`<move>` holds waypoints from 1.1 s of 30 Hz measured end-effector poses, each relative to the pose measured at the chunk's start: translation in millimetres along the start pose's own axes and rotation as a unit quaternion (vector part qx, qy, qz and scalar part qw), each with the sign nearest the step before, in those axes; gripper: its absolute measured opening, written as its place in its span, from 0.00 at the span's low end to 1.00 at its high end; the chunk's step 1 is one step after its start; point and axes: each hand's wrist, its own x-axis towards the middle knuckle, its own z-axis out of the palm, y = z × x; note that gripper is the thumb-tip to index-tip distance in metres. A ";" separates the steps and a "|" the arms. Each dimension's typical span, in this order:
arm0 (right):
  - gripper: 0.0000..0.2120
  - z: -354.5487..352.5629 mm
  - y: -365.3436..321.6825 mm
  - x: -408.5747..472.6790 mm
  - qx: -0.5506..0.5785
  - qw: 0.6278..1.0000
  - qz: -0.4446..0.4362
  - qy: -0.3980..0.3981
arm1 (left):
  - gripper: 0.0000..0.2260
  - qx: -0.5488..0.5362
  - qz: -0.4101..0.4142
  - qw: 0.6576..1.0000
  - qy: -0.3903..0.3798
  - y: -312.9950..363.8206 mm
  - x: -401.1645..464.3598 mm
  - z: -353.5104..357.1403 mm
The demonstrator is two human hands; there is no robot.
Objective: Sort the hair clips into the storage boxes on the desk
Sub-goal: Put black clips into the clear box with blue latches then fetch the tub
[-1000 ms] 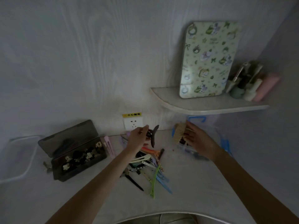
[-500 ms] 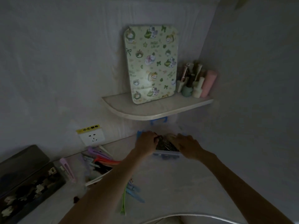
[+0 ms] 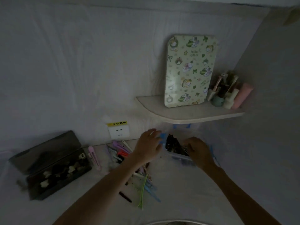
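Above the right hand (image 3: 198,151), the green cartoon-printed tin (image 3: 189,71) is showing "HELLO", while both hands, left hand (image 3: 146,147) loosely spread, are blurring over the clear blue-latched storage box (image 3: 178,157), right grasp unclear.

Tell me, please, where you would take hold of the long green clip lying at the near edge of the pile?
Probably pinch the green clip near its middle, coming straight down with the left hand. It lies flat, long and thin, pointing toward the viewer; its near end sticks out of the pile onto bare desk, while blue clips crowd its right side.
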 end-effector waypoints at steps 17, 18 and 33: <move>0.14 203.9 -370.1 -44.4 0.047 0.873 -0.325 -0.360 | 0.09 -0.063 -0.461 0.855 0.227 -228.7 -362.9 -81.7; 0.15 217.9 -384.6 -49.5 0.022 0.868 -0.344 -0.357 | 0.10 -0.067 -0.472 0.851 0.220 -236.7 -374.4 -81.5; 0.05 298.7 -449.1 -76.2 -0.135 0.839 -0.420 -0.318 | 0.18 -0.020 -0.410 0.909 0.068 -303.1 -413.0 -75.5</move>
